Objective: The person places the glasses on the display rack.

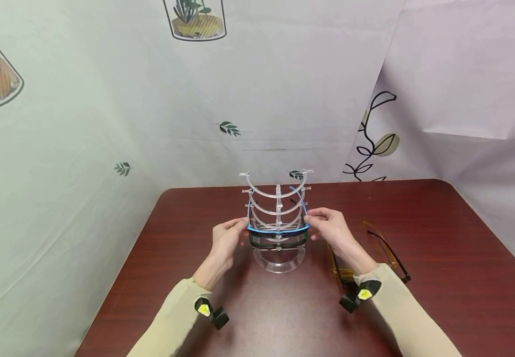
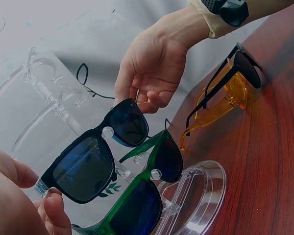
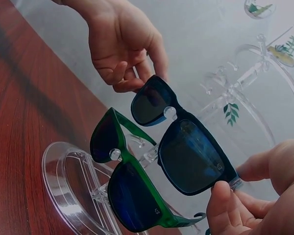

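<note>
A clear display stand (image 1: 278,199) with several curved tiers rises from a round base. Both hands hold a pair of dark-lensed sunglasses with a blue-edged frame (image 3: 191,155) at a lower tier, its bridge against the stand's clear peg (image 3: 170,113). My left hand (image 1: 228,239) pinches one end of the frame by the hinge. At the opposite hinge, my right hand (image 1: 332,229) pinches the other end between thumb and fingers. Directly below hangs a green-framed pair of sunglasses (image 2: 137,208), resting on the stand. The tiers above carry no glasses.
Black-framed sunglasses (image 2: 247,68) and amber-framed glasses (image 2: 236,90) lie together on the red-brown table (image 1: 279,312), partly beneath my right forearm. A pale printed curtain (image 1: 302,89) hangs behind the table and along its sides.
</note>
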A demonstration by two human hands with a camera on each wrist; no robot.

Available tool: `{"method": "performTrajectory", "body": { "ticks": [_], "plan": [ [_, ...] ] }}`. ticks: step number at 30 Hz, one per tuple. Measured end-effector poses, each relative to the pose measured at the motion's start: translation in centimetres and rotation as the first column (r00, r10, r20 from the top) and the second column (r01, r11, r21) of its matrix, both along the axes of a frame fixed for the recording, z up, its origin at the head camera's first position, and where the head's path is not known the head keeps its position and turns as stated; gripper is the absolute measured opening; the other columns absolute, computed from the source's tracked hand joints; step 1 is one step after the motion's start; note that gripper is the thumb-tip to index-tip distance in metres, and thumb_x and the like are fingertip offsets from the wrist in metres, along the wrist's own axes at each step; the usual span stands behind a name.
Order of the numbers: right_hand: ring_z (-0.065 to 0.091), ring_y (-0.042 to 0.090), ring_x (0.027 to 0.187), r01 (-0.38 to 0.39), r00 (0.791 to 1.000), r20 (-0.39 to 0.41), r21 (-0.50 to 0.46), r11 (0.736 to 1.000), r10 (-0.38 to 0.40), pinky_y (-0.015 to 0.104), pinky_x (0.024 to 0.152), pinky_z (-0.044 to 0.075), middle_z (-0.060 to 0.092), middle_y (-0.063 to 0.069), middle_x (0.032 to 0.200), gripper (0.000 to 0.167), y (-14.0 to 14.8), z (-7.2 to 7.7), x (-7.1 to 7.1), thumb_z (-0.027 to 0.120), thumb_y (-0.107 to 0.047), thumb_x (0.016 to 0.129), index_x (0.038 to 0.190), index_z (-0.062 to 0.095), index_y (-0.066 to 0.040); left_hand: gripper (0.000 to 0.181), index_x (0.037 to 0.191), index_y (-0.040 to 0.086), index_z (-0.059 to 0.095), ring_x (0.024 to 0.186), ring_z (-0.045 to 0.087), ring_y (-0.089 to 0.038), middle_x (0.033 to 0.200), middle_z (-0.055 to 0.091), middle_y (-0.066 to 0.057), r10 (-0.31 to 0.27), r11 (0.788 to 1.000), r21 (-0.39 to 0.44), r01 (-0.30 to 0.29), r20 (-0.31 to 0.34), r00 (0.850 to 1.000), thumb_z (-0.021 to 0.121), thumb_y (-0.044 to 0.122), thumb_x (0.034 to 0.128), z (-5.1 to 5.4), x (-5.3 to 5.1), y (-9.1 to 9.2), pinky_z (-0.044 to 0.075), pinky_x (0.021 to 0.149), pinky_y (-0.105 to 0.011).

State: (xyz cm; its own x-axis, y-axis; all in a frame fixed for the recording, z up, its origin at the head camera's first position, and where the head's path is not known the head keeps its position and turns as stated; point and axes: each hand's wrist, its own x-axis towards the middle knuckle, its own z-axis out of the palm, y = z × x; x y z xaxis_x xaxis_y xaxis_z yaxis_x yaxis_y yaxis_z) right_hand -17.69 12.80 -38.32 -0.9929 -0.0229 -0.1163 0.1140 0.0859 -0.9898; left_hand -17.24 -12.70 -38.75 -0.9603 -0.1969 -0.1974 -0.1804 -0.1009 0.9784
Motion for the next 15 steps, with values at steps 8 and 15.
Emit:
{"method": "performTrajectory", "body": {
  "ticks": [8, 15],
  "plan": [
    [0.063, 0.018, 0.069, 0.0, 1.0, -0.005, 0.021, 1.0, 0.0, 0.028, 0.058, 0.057, 0.068, 0.013, 0.097, 0.033, 0.09, 0.06, 0.12, 0.066, -0.009, 0.097, 0.122, 0.059, 0.012, 0.024, 0.105, -0.006, 0.071, 0.062, 0.062, -0.01, 0.072, 0.069, 0.0, 0.027, 1.0, -0.001, -0.027, 0.007, 1.0, 0.07, 0.015, 0.0928, -0.11, 0.08, -0.13, 0.041, 0.048, -0.021],
    [0.065, 0.019, 0.079, 0.032, 0.999, -0.019, 0.044, 0.998, -0.031, 0.036, 0.068, 0.06, 0.069, 0.011, 0.097, 0.03, 0.47, 0.07, 0.32, 0.064, -0.012, 0.098, 0.119, 0.062, 0.01, 0.025, 0.106, -0.01, 0.07, 0.06, 0.06, -0.009, 0.071, 0.068, -0.002, 0.058, 0.997, 0.05, -0.057, -0.018, 0.998, 0.063, 0.012, 0.0973, -0.29, 0.29, -0.51, 0.039, 0.044, -0.018]
  ]
}}
